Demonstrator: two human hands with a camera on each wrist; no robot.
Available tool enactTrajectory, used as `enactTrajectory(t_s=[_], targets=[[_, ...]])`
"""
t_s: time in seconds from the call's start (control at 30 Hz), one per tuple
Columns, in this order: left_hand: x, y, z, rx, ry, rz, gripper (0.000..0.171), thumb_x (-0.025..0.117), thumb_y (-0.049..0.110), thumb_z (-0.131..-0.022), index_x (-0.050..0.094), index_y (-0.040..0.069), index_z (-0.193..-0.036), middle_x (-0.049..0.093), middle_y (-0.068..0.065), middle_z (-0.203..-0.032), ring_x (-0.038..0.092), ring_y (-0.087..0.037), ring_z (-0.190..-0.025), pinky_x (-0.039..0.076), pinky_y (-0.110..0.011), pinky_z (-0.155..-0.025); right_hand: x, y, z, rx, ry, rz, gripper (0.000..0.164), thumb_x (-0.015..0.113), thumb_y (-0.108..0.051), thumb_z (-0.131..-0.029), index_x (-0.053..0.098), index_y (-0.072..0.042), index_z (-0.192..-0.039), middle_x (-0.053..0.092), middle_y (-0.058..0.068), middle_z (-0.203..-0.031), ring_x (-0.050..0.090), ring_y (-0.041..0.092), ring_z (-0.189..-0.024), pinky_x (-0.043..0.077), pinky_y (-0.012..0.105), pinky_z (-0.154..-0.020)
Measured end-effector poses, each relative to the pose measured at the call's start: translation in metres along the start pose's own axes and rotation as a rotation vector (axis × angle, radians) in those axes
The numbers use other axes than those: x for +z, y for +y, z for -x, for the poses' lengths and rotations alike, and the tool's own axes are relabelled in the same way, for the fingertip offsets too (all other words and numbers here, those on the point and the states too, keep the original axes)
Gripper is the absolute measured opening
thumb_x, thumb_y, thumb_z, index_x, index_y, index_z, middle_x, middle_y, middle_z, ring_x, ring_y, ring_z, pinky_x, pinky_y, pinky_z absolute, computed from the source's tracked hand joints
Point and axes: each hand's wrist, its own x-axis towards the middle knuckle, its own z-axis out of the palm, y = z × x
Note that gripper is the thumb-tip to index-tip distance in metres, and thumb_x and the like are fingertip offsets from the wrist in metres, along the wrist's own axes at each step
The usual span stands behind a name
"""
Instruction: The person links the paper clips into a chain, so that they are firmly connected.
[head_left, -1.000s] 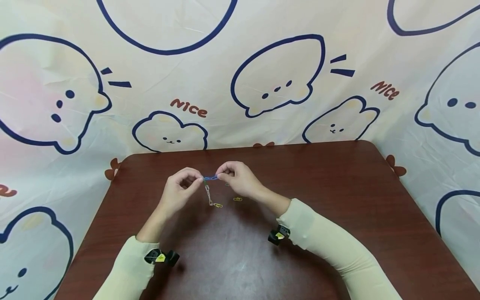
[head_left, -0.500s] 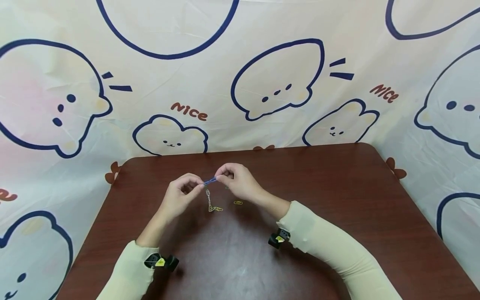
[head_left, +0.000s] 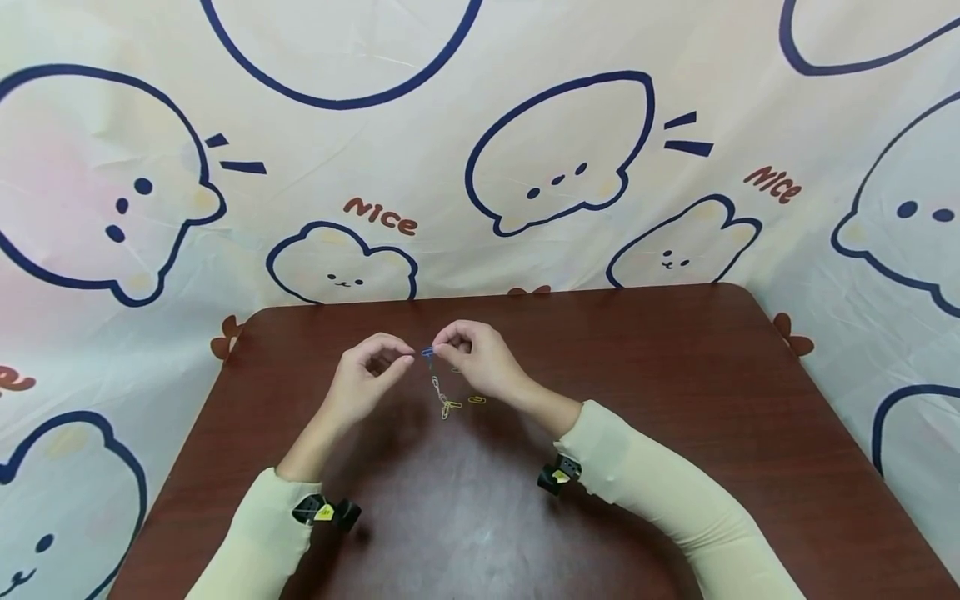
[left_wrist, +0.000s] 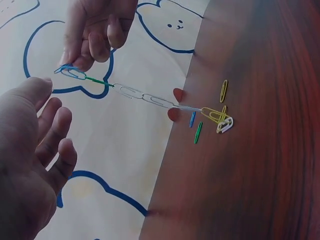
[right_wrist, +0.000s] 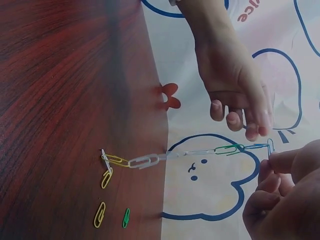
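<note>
My right hand point(head_left: 483, 360) pinches a blue paper clip point(head_left: 428, 352) at the top of a paper clip chain. In the left wrist view, a second blue clip point(left_wrist: 74, 73) and a green clip point(left_wrist: 97, 81) come below it, followed by several whitish clips. Lower down are a yellow clip point(right_wrist: 118, 160), a white clip point(right_wrist: 105, 161) and another yellow clip point(right_wrist: 106, 179), close over the table. Just left of the top clip is my left hand point(head_left: 366, 375), holding nothing, its fingers loosely bent and a small gap from the chain.
On the brown table point(head_left: 637, 400) lie a loose yellow clip point(head_left: 477, 400), a loose green clip point(left_wrist: 198, 132) and a loose blue clip point(left_wrist: 192, 119), beyond the chain's lower end. A printed cloth point(head_left: 435, 167) stands behind the table and along both sides.
My left hand has let go of the blue clips it was pinching. The chain has shifted right and now hangs from my right hand, its lower end swinging rightward.
</note>
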Motion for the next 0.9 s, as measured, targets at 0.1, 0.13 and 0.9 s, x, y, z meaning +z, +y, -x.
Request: enactTrajectory(t_s=[0.1, 0.13, 0.9], targets=[[0.002, 0.002, -0.003, 0.001, -0.007, 0.017, 0.008, 0.070, -0.006, -0.091, 0.069, -0.007, -0.100, 0.068, -0.018, -0.095, 0.057, -0.016, -0.071, 0.050, -0.023, -0.064, 0.001, 0.000, 0.000, -0.001, 0.006, -0.005, 0.006, 0.072, -0.013, -0.096, 0.072, -0.007, -0.097, 0.058, 0.002, -0.074, 0.050, 0.017, -0.065, 0.041, 0.023, -0.057], [0.002, 0.002, -0.004, 0.003, -0.009, 0.022, 0.008, 0.070, -0.006, -0.091, 0.069, -0.007, -0.099, 0.068, -0.018, -0.095, 0.058, -0.016, -0.071, 0.050, -0.023, -0.063, 0.001, 0.000, 0.000, -0.003, 0.008, -0.006, 0.007, 0.072, -0.014, -0.096, 0.072, -0.007, -0.097, 0.058, 0.003, -0.074, 0.050, 0.017, -0.065, 0.041, 0.024, -0.057], [-0.002, -0.003, -0.001, -0.020, 0.038, 0.038, 0.005, 0.066, -0.006, -0.095, 0.067, -0.009, -0.097, 0.063, -0.014, -0.084, 0.059, -0.008, -0.068, 0.047, -0.020, -0.057, -0.006, 0.024, 0.006, 0.001, -0.002, -0.076, 0.017, 0.077, -0.011, -0.092, 0.073, -0.003, -0.106, 0.069, 0.003, -0.085, 0.053, 0.018, -0.067, 0.043, 0.023, -0.058]])
